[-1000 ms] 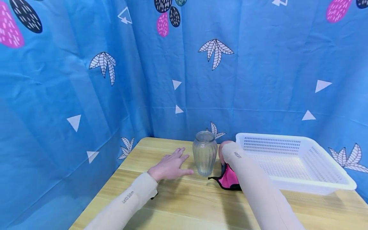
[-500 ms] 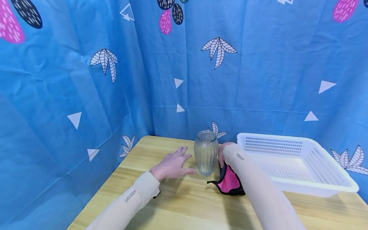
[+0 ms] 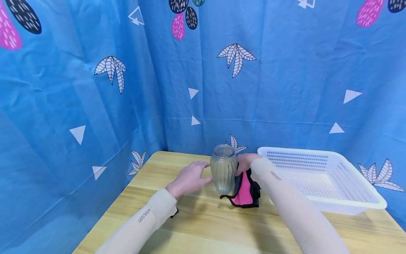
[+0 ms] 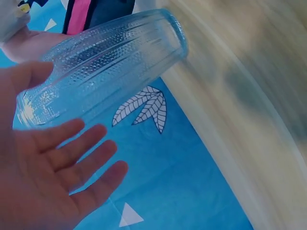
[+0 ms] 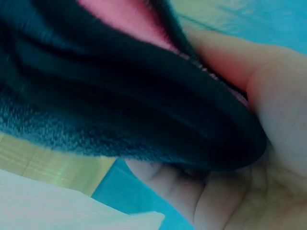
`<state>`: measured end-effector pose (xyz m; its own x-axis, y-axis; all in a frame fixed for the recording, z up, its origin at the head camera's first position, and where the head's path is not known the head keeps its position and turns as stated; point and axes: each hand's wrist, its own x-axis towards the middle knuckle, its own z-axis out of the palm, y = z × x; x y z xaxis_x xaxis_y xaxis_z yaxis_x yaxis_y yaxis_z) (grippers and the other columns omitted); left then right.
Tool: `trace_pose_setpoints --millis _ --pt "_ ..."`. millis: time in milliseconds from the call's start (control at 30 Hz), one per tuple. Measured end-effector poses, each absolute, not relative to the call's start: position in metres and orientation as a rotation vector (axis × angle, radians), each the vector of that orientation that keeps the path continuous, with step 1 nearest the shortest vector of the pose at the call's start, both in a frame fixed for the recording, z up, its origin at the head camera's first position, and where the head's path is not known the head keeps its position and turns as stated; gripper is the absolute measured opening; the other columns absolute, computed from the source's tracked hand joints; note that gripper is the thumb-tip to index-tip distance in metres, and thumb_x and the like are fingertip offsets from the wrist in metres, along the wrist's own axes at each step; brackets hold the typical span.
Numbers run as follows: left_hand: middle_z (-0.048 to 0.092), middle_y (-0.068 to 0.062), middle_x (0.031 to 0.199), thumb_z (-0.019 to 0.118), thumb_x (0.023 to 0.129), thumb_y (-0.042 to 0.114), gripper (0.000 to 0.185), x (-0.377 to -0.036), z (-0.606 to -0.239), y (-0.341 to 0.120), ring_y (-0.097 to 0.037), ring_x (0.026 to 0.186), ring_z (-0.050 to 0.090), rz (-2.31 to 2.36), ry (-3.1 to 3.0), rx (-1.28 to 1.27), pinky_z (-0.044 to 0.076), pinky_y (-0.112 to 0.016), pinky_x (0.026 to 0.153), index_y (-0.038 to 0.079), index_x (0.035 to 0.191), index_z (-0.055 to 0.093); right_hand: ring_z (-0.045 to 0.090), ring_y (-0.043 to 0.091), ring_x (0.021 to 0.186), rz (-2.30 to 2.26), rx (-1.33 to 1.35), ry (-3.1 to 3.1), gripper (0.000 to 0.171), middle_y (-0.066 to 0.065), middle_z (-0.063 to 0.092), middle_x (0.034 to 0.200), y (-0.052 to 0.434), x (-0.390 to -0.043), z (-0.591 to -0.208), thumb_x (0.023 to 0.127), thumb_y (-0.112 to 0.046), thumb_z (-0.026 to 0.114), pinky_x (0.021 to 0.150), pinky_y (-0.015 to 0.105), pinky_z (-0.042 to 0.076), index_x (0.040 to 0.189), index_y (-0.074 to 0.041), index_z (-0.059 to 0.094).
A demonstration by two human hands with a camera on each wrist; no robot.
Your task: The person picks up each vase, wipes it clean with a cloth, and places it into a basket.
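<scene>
A clear ribbed glass vase (image 3: 223, 173) stands upright on the wooden table. At its left side is my left hand (image 3: 191, 178), fingers spread and thumb pointing at the glass; in the left wrist view the thumb overlaps the vase (image 4: 110, 62) while the fingers extend below it. My right hand (image 3: 247, 162) grips a soft cloth piece (image 3: 245, 190), pink on one face, dark on the other, with black edging, close beside the vase's right side. Up close in the right wrist view, thumb and fingers pinch a thick fold of the dark cloth (image 5: 120, 96).
A white perforated plastic basket (image 3: 345, 202) sits to the right, behind the right forearm. Blue patterned curtain (image 3: 158, 88) hangs behind and to the left of the table (image 3: 203, 225).
The left hand has come nearer the vase. My right hand has turned and lifted the cloth slightly, and more of its pink face shows beside the vase.
</scene>
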<state>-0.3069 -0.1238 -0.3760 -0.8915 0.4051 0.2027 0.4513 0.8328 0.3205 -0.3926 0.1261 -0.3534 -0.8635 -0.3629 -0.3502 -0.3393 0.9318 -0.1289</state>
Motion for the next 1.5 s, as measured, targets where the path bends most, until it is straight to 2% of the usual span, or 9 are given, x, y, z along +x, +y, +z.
trace_pose_setpoints --millis 133,333,433,600,900,1033,1133,1300,1500 --pt "0.056 -0.008 0.144 0.068 0.092 0.04 0.066 -0.31 -0.371 -0.116 -0.028 0.131 0.054 -0.741 -2.798 -0.568 0.045 -0.049 0.107 0.011 0.148 0.048 0.06 0.024 0.102 -0.16 -0.394 2.79 0.046 0.013 0.065 0.123 0.129 -0.378 -0.341 0.088 -0.033 0.074 0.085 0.039 0.05 0.121 -0.002 0.063" --pt "0.035 -0.006 0.16 0.069 0.09 0.05 0.09 -0.316 -0.363 -0.103 -0.028 0.142 0.043 -0.881 -2.737 -0.538 0.04 -0.051 0.112 0.021 0.161 0.022 0.064 0.022 0.076 -0.528 -0.201 2.876 0.034 0.017 0.063 0.109 0.135 -0.355 -0.328 0.097 -0.033 0.064 0.062 0.041 0.058 0.107 -0.001 0.06" --pt "0.027 -0.004 0.165 0.068 0.09 0.054 0.095 -0.321 -0.361 -0.095 -0.029 0.146 0.038 -0.901 -2.745 -0.592 0.037 -0.054 0.113 0.026 0.163 0.014 0.065 0.022 0.071 -0.726 -0.132 2.901 0.04 0.02 0.062 0.111 0.136 -0.345 -0.323 0.097 -0.034 0.062 0.056 0.039 0.058 0.116 0.002 0.057" --pt "0.027 -0.003 0.166 0.066 0.091 0.053 0.092 -0.324 -0.362 -0.089 -0.028 0.148 0.036 -0.889 -2.755 -0.614 0.036 -0.053 0.114 0.025 0.162 0.016 0.067 0.025 0.086 -1.067 -0.093 2.845 0.057 0.022 0.061 0.125 0.134 -0.333 -0.326 0.095 -0.033 0.063 0.062 0.037 0.058 0.138 0.0 0.048" --pt "0.034 -0.006 0.162 0.07 0.092 0.045 0.086 -0.331 -0.359 -0.088 -0.028 0.146 0.038 -0.876 -2.719 -0.67 0.035 -0.048 0.116 0.016 0.159 0.025 0.07 0.029 0.09 -1.594 -0.012 2.697 0.068 0.024 0.058 0.131 0.13 -0.318 -0.34 0.095 -0.042 0.064 0.084 0.045 0.056 0.147 -0.007 0.039" --pt "0.035 -0.007 0.161 0.071 0.092 0.043 0.085 -0.332 -0.359 -0.089 -0.028 0.146 0.039 -0.873 -2.718 -0.677 0.035 -0.048 0.116 0.015 0.159 0.027 0.058 0.036 0.124 -1.667 -0.04 2.744 0.077 0.021 0.048 0.148 0.128 -0.31 -0.351 0.094 -0.053 0.064 0.105 0.054 0.044 0.152 -0.012 0.035" --pt "0.036 -0.007 0.161 0.071 0.092 0.043 0.084 -0.333 -0.359 -0.089 -0.028 0.145 0.04 -0.871 -2.717 -0.678 0.036 -0.048 0.116 0.017 0.159 0.027 0.043 0.036 0.14 -1.898 -0.09 2.651 0.072 0.021 0.041 0.154 0.127 -0.304 -0.362 0.097 -0.047 0.062 0.114 0.054 0.035 0.153 -0.011 0.033" --pt "0.036 -0.006 0.162 0.072 0.09 0.047 0.086 -0.334 -0.36 -0.09 -0.028 0.145 0.04 -0.875 -2.721 -0.662 0.035 -0.048 0.116 0.018 0.159 0.028 0.056 0.035 0.124 -2.203 -0.189 2.517 0.06 0.024 0.052 0.141 0.125 -0.297 -0.388 0.099 -0.021 0.06 0.104 0.046 0.046 0.154 -0.012 0.037" --pt "0.043 -0.011 0.154 0.074 0.085 0.053 0.092 -0.342 -0.354 -0.091 -0.03 0.136 0.049 -0.85 -2.766 -0.661 0.041 -0.049 0.111 0.014 0.158 0.033 0.048 0.028 0.121 -1.914 -0.443 3.005 0.082 0.012 0.044 0.15 0.118 -0.3 -0.417 0.092 -0.036 0.072 0.097 0.049 0.047 0.16 -0.024 0.028"
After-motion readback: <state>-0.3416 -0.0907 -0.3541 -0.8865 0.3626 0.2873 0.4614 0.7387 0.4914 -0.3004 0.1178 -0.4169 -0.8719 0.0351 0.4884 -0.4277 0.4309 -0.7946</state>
